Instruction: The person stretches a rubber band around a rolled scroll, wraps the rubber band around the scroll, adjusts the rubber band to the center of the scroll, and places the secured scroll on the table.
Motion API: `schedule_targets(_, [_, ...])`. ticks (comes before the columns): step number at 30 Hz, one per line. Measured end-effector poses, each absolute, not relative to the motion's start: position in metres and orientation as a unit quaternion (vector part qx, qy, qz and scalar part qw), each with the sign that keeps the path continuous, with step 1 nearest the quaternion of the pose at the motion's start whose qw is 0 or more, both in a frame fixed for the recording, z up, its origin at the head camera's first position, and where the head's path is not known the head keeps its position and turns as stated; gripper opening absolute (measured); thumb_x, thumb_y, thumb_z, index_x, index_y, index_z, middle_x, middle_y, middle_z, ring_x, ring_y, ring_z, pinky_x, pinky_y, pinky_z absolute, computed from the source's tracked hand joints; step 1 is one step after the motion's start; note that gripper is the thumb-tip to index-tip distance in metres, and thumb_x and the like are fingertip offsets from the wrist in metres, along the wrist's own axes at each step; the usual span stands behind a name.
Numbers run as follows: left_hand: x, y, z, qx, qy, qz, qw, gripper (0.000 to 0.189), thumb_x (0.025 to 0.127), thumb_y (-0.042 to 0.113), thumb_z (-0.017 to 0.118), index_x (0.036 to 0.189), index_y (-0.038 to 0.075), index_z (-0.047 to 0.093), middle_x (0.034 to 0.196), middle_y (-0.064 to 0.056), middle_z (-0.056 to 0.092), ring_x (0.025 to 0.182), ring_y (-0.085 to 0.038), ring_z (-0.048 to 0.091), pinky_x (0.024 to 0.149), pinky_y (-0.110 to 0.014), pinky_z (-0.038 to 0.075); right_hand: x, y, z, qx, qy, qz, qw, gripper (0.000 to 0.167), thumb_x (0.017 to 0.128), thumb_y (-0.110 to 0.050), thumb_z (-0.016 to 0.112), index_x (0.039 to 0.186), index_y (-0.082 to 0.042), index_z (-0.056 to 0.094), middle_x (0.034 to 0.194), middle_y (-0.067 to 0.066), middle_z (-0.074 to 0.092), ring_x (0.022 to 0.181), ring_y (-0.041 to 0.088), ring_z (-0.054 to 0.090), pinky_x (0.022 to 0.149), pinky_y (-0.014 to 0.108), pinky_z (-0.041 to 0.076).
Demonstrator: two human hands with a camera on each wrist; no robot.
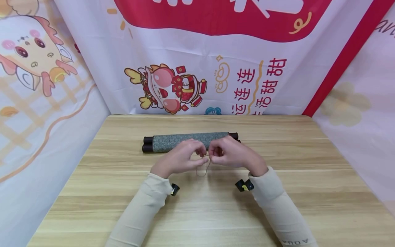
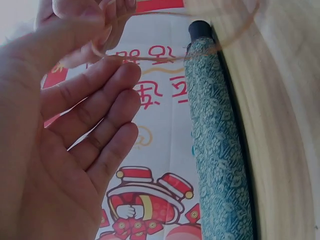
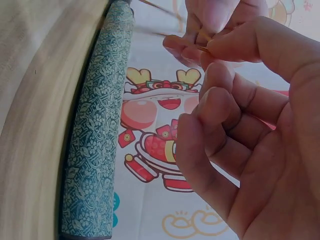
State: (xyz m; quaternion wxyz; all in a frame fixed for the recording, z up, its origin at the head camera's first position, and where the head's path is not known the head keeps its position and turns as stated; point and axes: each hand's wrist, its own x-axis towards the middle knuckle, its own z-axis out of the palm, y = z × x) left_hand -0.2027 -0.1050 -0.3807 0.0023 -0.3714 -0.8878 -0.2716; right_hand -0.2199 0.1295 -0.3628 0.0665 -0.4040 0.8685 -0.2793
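A thin tan rubber band [image 1: 202, 176] hangs as a slack loop between the two hands, just above the table. My left hand [image 1: 180, 158] pinches one part of it between thumb and index finger; its other fingers are loosely bent in the left wrist view. My right hand [image 1: 236, 152] pinches the band close by, fingertips almost meeting the left ones, with the remaining fingers curled toward the palm in the right wrist view. Behind both hands lies a rolled scroll [image 1: 176, 140] in green patterned cloth with dark rod ends, partly hidden by them.
The wooden table [image 1: 123, 192] carries the scroll, which lies crosswise toward the back. A printed white and red cloth [image 1: 197, 51] hangs along the table's far edge. More printed cloth [image 1: 46, 113] hangs at the left side.
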Motion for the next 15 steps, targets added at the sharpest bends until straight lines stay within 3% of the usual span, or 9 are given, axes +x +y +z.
schedule_targets(7, [-0.2025, -0.1024, -0.3812, -0.368, -0.89, -0.27, 0.018, 0.005, 0.103, 0.018, 0.068, 0.1, 0.017, 0.072, 0.097, 0.005, 0.071, 0.095, -0.011, 0.064, 0.089, -0.031, 0.057, -0.2212, 0.1296, -0.3638, -0.404, 0.871, -0.276, 0.055, 0.006, 0.094, -0.013, 0.07, 0.09, -0.016, 0.072, 0.076, -0.007, 0.065, 0.066, 0.006, 0.056, 0.061, 0.023, 0.051])
schedule_targets(15, [-0.2026, -0.1039, -0.3801, -0.356, -0.889, -0.287, 0.024, 0.005, 0.103, 0.018, 0.069, 0.102, 0.015, 0.072, 0.101, 0.002, 0.072, 0.097, -0.013, 0.065, 0.091, -0.037, 0.06, -0.2248, 0.1277, -0.3675, -0.399, 0.866, -0.295, 0.064, 0.006, 0.095, -0.019, 0.074, 0.099, -0.014, 0.074, 0.09, -0.004, 0.073, 0.081, 0.007, 0.066, 0.077, 0.031, 0.062])
